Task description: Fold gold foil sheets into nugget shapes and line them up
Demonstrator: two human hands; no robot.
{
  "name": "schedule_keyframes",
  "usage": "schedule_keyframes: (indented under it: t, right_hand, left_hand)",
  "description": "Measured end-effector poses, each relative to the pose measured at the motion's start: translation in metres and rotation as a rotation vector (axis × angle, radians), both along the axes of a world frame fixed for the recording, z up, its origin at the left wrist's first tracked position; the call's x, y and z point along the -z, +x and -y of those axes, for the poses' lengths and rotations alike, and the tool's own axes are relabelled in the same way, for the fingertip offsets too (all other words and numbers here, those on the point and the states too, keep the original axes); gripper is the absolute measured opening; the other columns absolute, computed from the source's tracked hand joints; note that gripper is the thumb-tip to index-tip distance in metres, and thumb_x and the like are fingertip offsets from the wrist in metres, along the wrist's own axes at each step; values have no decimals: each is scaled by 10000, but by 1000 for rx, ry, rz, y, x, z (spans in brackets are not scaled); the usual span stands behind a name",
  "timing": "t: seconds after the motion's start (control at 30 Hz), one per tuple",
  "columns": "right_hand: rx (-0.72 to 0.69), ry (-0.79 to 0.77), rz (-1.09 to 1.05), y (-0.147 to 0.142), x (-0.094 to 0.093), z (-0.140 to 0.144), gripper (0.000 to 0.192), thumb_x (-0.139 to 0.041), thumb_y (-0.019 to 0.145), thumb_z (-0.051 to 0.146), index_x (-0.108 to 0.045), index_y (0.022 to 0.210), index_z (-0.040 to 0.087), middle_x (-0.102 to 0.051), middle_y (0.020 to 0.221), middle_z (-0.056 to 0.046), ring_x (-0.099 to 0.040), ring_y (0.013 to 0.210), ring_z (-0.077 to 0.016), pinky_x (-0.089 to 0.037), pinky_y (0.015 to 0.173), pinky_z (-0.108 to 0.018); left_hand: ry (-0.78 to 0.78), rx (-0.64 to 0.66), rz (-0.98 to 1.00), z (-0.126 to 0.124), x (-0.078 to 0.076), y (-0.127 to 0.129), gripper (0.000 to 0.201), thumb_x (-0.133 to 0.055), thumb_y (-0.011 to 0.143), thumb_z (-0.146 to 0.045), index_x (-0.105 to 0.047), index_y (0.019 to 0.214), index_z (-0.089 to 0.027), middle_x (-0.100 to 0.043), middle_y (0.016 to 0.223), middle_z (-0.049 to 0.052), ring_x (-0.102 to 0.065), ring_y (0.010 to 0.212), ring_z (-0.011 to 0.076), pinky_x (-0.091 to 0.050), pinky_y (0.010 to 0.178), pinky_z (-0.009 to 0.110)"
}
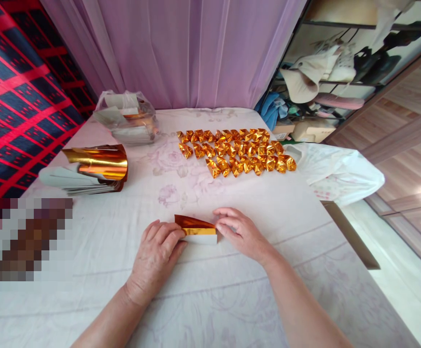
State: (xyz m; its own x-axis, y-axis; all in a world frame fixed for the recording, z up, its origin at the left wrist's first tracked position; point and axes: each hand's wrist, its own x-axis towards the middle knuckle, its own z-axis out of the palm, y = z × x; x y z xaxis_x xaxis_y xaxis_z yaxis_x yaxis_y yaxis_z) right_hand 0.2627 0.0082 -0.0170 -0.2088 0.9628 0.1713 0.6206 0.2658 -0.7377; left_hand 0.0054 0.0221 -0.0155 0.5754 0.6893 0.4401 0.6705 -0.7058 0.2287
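A strip of gold foil paper (199, 232) with a pale grey-white back lies on the table in front of me, partly folded lengthwise. Its dark gold rear flap stands up at a slant. My left hand (161, 245) is closed on the strip's left end, fingers bent over it, thumb along the near side. At the opposite end, my right hand (241, 232) has its fingers apart, with a fingertip touching the paper's edge. Beyond the hands, several folded gold foil pieces (246, 164) sit in rows on the patterned cloth.
A curled stack of gold foil sheets (104, 162) stands at left, with a clear plastic bag (127, 121) of more sheets behind it. A white plastic bag (344, 171) hangs beyond the table's right edge, near shelves (341, 82). A purple curtain (181, 53) hangs behind.
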Motion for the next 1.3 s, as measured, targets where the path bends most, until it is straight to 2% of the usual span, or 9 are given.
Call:
schedule_keyframes:
  t: [0.23,0.4,0.53,0.73,0.87,0.97,1.07,1.2,1.3]
  right_hand:
    - [14,-11,18,-2,3,0,67,-636,810,177,-684,799,223,-655,1177,-70,-623,1073,-203,-479,956,-370]
    - [73,-8,-20,-4,4,-1,76,-627,775,148,-638,775,222,-665,1135,-62,-627,1049,-197,-474,944,-370]
    - [80,-24,-110,-5,2,-3,54,-596,787,172,-615,765,218,-683,1078,-61,-644,998,-184,-479,919,-350]
    - [147,-131,-193,-5,-3,-4,64,-567,798,250,-622,789,218,-710,1069,-52,-658,949,-191,-500,736,-289]
    - [165,-216,-275,-2,-1,-5,186,-554,836,340,-660,916,209,-730,951,-37,-660,825,-179,-501,716,-290]
    - [132,-245,-384,1,4,-6,228,-562,852,410,-645,895,202,-716,874,-24,-647,762,-166,-510,714,-288]
    - [107,-267,-427,4,6,-5,245,-584,843,433,-642,884,199,-712,847,-20,-643,749,-164,-510,710,-290]
    - [55,-218,-379,6,3,-4,237,-615,821,421,-673,896,204,-741,936,-37,-639,742,-159,-497,671,-281]
    - [-18,-148,-358,5,-1,-3,170,-631,816,373,-671,845,211,-734,1060,-49,-664,828,-166,-502,687,-275]
  left_hand:
    - [46,31,-20,2,-1,1,101,-553,917,-176,-583,1013,-184,-684,899,41,-609,844,220,-446,932,465]
    - [65,76,-23,2,-3,2,96,-557,920,-173,-608,995,-205,-691,898,26,-613,827,206,-440,935,458]
    - [37,131,10,4,-5,1,98,-565,933,-244,-640,990,-217,-694,968,36,-621,889,200,-409,983,456]
    - [-42,207,-4,5,-9,-3,207,-536,947,-383,-690,1018,-264,-684,1090,44,-602,1038,227,-327,1066,487]
    - [-51,168,9,3,-9,-3,231,-494,967,-339,-708,952,-253,-695,1036,47,-608,973,213,-381,1004,458]
    - [-57,148,9,3,-9,-2,216,-512,959,-335,-699,974,-229,-702,1016,54,-610,936,218,-412,946,444]
    - [-67,125,3,2,-9,-2,218,-517,951,-363,-677,930,-216,-709,1080,64,-606,1009,251,-402,952,464]
    - [-91,64,75,1,-6,-4,231,-493,957,-397,-615,932,-203,-709,1130,80,-601,1069,270,-419,936,459]
    - [-116,-11,164,0,-2,-6,207,-482,961,-380,-573,1021,-204,-704,1136,88,-607,1083,264,-453,908,434]
